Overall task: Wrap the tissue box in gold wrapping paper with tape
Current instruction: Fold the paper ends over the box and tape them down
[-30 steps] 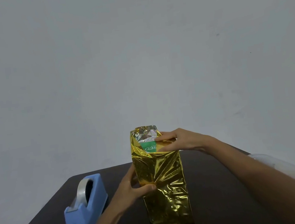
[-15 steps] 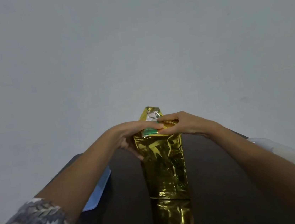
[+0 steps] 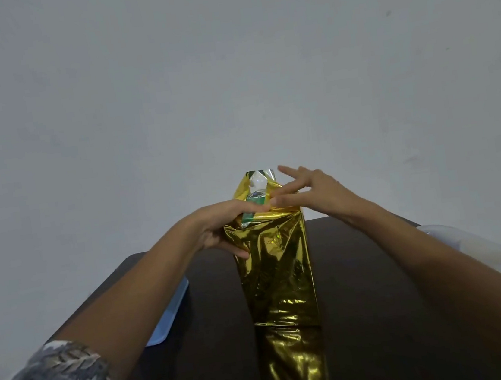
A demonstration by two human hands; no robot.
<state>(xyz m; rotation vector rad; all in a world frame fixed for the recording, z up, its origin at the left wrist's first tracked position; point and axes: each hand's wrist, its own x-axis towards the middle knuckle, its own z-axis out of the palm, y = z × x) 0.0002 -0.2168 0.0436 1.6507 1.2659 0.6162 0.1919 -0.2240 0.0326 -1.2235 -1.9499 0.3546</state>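
Pressing gold wrapping paper (image 3: 276,265) down on the upright tissue box (image 3: 251,218), left hand (image 3: 221,221) lies flat-fingered, right hand (image 3: 312,191) spreads its fingers.

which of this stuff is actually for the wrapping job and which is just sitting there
For the job: gold paper; tissue box, green showing at the top; blue tape dispenser, mostly behind the left arm; left hand and right hand, both at the top fold.

Lying about: white container at the table edge, right side.

upright wrapped box (image 3: 276,265) blocks table (image 3: 214,320) centre; blue tape dispenser (image 3: 175,309) left, white container (image 3: 470,245) right
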